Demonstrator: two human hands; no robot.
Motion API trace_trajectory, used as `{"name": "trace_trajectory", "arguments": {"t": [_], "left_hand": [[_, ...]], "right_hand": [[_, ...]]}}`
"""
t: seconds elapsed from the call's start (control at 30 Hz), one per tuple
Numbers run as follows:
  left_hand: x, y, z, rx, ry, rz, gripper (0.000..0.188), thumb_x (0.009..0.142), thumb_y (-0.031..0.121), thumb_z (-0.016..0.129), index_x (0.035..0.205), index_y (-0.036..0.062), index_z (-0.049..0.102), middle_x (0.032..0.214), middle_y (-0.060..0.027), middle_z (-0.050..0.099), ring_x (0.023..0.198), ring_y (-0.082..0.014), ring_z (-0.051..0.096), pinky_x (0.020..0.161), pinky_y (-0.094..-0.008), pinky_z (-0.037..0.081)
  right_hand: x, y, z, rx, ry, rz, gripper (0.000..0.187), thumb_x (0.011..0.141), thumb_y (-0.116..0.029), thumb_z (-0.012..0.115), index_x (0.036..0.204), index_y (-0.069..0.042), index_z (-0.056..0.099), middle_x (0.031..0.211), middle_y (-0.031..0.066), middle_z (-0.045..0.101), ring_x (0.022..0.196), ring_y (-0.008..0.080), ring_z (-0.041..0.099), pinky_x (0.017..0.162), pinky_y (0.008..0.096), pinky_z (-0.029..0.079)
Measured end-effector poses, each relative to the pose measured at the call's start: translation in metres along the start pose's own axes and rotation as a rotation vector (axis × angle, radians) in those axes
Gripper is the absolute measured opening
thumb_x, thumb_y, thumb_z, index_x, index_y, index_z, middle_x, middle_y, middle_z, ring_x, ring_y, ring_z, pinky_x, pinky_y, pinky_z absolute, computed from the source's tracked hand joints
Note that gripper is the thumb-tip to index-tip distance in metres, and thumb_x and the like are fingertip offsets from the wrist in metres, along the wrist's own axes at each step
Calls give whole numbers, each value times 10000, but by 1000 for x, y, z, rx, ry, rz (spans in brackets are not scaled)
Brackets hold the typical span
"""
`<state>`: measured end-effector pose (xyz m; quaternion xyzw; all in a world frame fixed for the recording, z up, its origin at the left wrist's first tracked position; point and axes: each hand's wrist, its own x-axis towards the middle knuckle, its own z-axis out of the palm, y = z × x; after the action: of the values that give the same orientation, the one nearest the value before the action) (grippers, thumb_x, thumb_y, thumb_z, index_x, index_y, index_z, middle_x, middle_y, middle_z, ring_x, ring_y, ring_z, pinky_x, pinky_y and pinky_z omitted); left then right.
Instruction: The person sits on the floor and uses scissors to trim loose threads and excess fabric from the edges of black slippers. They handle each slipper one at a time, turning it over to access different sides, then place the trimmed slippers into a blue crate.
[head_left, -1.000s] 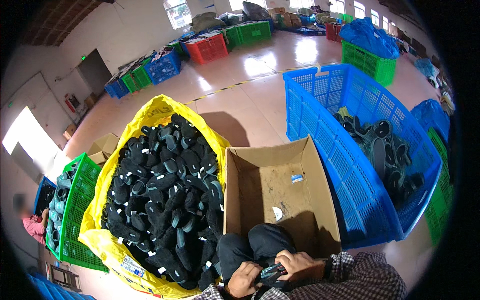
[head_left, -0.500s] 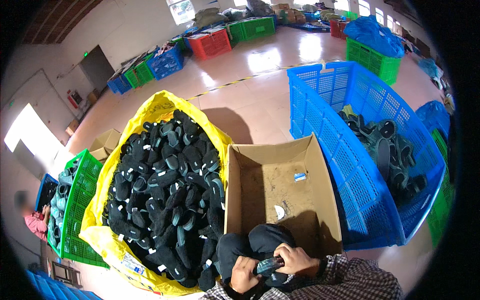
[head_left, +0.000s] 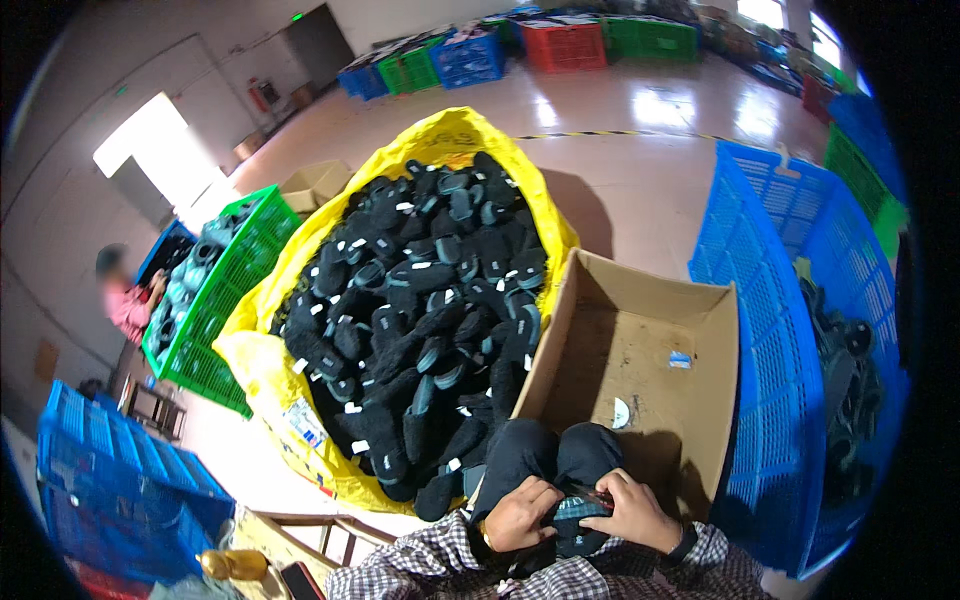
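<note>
At the lower middle of the frame, left hand point(head_left: 520, 513) and right hand point(head_left: 632, 512) have fingers clamped on one dark slipper point(head_left: 577, 517), which seems best gripped firmly from both sides above the cardboard box point(head_left: 640, 330).

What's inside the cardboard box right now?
The cardboard box holds only a few small scraps: a white piece and a bluish tag. Its near end is hidden behind the person's knees.
</note>
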<state>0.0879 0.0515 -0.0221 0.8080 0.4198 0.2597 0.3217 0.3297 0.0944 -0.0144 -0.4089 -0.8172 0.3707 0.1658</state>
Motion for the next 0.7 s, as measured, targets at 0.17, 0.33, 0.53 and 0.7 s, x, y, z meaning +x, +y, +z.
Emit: {"name": "trace_trajectory", "arguments": {"t": [0.17, 0.33, 0.53, 0.7], "left_hand": [[-4, 0, 8, -51, 48, -31, 538, 625, 110, 776, 1108, -2, 566, 1048, -148, 540, 987, -335, 486, 864, -398, 434], [-2, -5, 19, -30, 182, -34, 505, 602, 115, 790, 1041, 5, 566, 949, -132, 540, 921, -329, 497, 793, -396, 436], [8, -3, 29, -55, 381, -232, 497, 581, 65, 792, 1023, 35, 567, 935, -137, 581, 898, -343, 530, 775, -399, 457], [29, -13, 33, -8, 562, -249, 388, 601, 91, 763, 949, 89, 592, 807, -88, 556, 804, -286, 539, 692, -361, 452]], "right_hand": [[-4, -4, 1, -62, -34, 35, 530, 653, -254, 862, 958, -41, 484, 909, 132, 528, 742, 327, 601, 623, 401, 493], [6, 4, 10, -140, 57, -65, 492, 654, -177, 826, 968, -49, 469, 911, 131, 509, 724, 310, 581, 605, 416, 466], [21, 22, 33, -78, 320, -81, 314, 742, -54, 707, 917, -27, 448, 900, 176, 498, 739, 390, 554, 617, 438, 450], [40, 29, 47, -56, 573, -94, 180, 851, -23, 610, 871, -9, 432, 822, 169, 457, 742, 371, 494, 652, 429, 429]]}}
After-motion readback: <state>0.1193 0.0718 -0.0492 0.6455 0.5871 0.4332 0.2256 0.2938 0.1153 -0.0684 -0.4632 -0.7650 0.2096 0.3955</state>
